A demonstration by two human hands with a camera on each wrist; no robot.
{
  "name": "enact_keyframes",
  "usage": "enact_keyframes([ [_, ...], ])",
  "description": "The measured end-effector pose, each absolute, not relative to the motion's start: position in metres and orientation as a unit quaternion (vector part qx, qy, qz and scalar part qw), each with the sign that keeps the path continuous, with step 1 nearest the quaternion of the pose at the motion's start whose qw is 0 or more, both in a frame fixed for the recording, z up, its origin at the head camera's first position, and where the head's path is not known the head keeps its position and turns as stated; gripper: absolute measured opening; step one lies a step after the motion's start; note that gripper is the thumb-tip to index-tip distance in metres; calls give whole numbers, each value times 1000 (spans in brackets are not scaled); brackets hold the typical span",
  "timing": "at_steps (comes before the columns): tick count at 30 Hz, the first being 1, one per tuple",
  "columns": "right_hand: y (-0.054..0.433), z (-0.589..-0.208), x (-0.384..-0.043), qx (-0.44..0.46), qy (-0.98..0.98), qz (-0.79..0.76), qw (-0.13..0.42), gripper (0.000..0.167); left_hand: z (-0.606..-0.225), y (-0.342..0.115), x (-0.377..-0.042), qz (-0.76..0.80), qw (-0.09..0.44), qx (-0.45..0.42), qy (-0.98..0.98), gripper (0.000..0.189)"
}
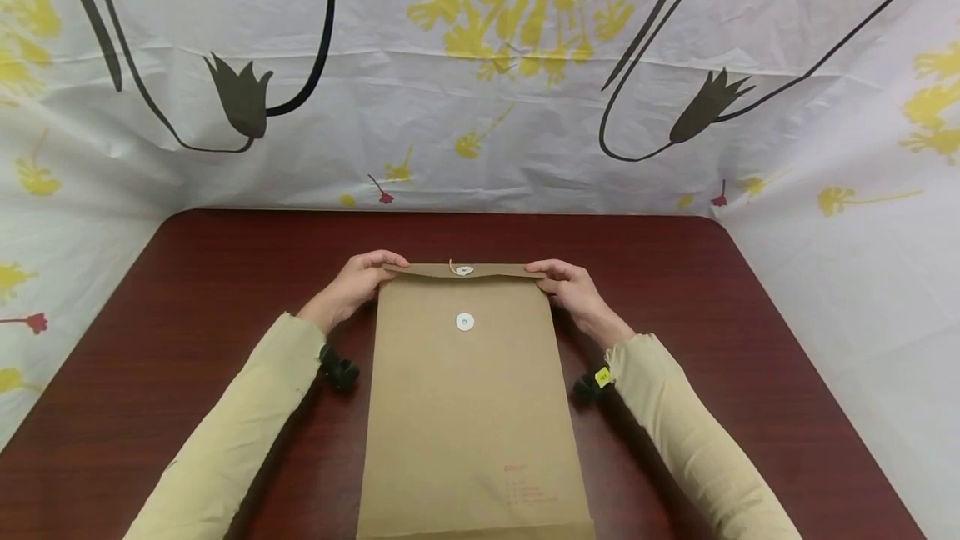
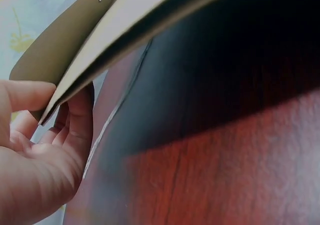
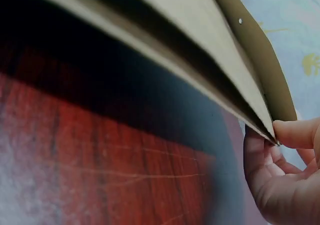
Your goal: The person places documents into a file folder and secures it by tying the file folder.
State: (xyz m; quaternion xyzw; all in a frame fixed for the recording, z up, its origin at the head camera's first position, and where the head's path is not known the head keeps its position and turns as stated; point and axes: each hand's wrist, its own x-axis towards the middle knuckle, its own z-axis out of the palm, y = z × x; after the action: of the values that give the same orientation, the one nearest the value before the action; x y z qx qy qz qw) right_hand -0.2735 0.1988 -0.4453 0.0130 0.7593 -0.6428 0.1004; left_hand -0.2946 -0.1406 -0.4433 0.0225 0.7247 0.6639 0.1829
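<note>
A brown kraft paper envelope [image 1: 468, 407] lies lengthwise in front of me, its top flap [image 1: 495, 271] raised along the far end. One white round button [image 1: 465, 322] sits on its body; another white button [image 1: 464, 270] with a short string is on the flap. My left hand [image 1: 356, 286] pinches the top left corner, thumb on one face and fingers beneath, as the left wrist view shows. At the top right corner my right hand [image 1: 576, 294] pinches it the same way. In both wrist views the envelope's side edge [image 3: 200, 87] stands above the table.
A dark red wooden table [image 1: 247, 273] bears everything. Behind and beside it hangs a white cloth [image 1: 360, 148] with yellow and grey flower prints. Dark wrist devices [image 1: 341, 372] sit at both cuffs, close to the envelope's sides.
</note>
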Motion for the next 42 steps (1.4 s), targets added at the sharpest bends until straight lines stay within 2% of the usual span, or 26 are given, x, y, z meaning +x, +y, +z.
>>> enact_keyframes([
  [8, 196, -447, -272, 30, 717, -690, 92, 30, -443, -149, -290, 700, 208, 83, 678, 35],
  [16, 192, -454, -270, -7, 774, -633, 25, 17, -449, -143, -289, 621, 142, 45, 769, 34],
  [21, 191, -455, -270, -13, 783, -622, 10, 25, -451, -141, -290, 622, 150, 20, 768, 39],
  [25, 191, -454, -271, -9, 798, -603, 10, 36, -449, -141, -289, 615, 156, 20, 773, 32],
  [29, 190, -450, -272, -18, 835, -550, -4, 38, -446, -141, -288, 630, 158, 37, 759, 25],
  [31, 188, -445, -273, -42, 866, -496, -36, 35, -446, -141, -288, 634, 159, 40, 755, 25],
  [36, 169, -429, -275, -142, 913, -360, -129, 14, -447, -142, -288, 637, 159, 42, 753, 26],
  [38, 156, -425, -275, -177, 916, -335, -132, 9, -447, -142, -288, 640, 156, 41, 751, 26],
  [42, 126, -421, -275, -206, 923, -307, -105, 8, -446, -142, -288, 640, 152, 43, 752, 27],
])
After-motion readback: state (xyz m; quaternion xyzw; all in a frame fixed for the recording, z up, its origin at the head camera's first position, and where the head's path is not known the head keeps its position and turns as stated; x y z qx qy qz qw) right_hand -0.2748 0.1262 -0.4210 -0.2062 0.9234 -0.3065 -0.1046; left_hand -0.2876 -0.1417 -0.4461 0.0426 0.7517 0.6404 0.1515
